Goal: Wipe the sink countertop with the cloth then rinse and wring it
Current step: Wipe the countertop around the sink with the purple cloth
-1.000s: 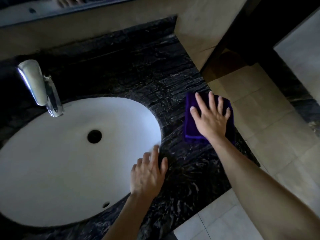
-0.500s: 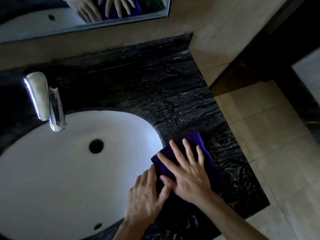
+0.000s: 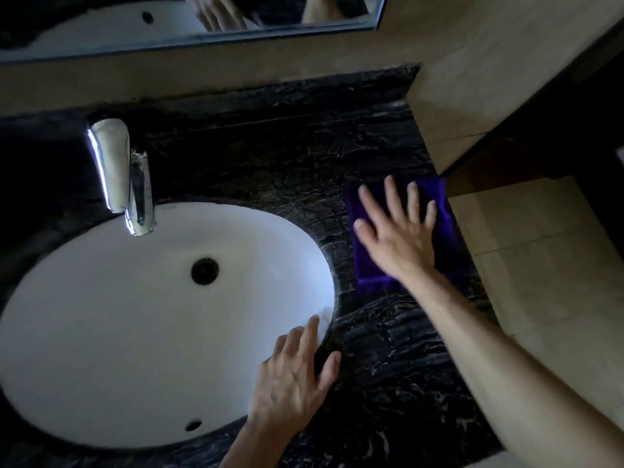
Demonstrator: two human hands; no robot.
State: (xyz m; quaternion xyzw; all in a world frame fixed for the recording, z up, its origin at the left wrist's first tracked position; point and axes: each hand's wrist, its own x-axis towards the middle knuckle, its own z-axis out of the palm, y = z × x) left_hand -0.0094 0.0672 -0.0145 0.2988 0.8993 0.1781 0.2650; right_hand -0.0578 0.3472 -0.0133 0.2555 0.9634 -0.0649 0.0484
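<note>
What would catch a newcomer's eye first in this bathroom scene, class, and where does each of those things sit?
The white oval sink stands out first, bright against the dark marble countertop, with a chrome tap at its far rim. Next is the purple cloth at the countertop's right edge, pressed flat under the spread right hand. The left hand rests open on the sink's near right rim.

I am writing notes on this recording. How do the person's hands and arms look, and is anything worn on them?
Both the left hand and the right hand are bare, without gloves. No ring, watch or bracelet shows. Both forearms are uncovered as far as the picture's edge, so no sleeve is visible. The fingers are slightly blurred.
</note>
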